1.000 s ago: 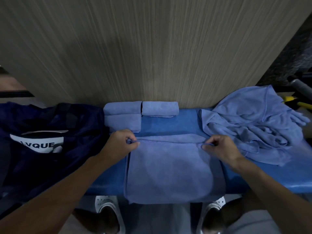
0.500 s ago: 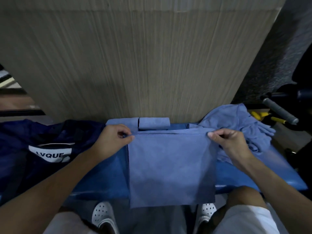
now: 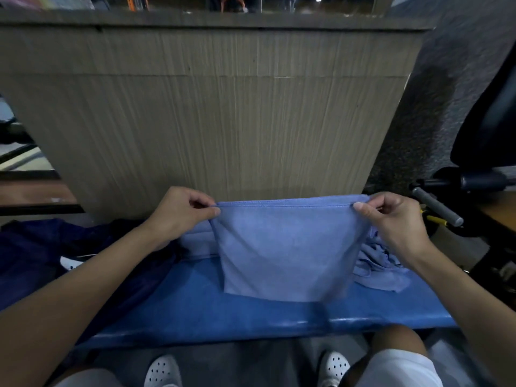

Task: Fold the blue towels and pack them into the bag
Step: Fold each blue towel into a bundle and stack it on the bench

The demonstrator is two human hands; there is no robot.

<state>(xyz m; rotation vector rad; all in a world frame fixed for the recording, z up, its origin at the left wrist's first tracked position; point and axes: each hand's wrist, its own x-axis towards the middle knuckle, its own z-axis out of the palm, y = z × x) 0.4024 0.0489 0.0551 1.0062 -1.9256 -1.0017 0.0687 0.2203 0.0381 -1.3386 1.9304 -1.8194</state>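
Observation:
A blue towel [image 3: 287,247] hangs folded double above the blue bench [image 3: 223,314], held up by its top edge. My left hand [image 3: 181,213] pinches its top left corner and my right hand [image 3: 391,219] pinches its top right corner. Behind the hanging towel, folded blue towels [image 3: 195,241] lie on the bench, mostly hidden. A loose heap of blue towels [image 3: 377,266] lies at the right, behind my right wrist. The dark navy bag [image 3: 55,247] lies at the left end of the bench, under my left forearm.
A tall beige panel [image 3: 223,121] stands right behind the bench. A grey handle bar [image 3: 435,205] and a yellow-tipped tool [image 3: 435,219] lie at the right, below a dark chair [image 3: 488,129]. My knees and white shoes [image 3: 164,370] show under the bench's front edge.
Both hands have lifted the towel off the bench by its far edge, so it now hangs in the air. The view has tilted upward.

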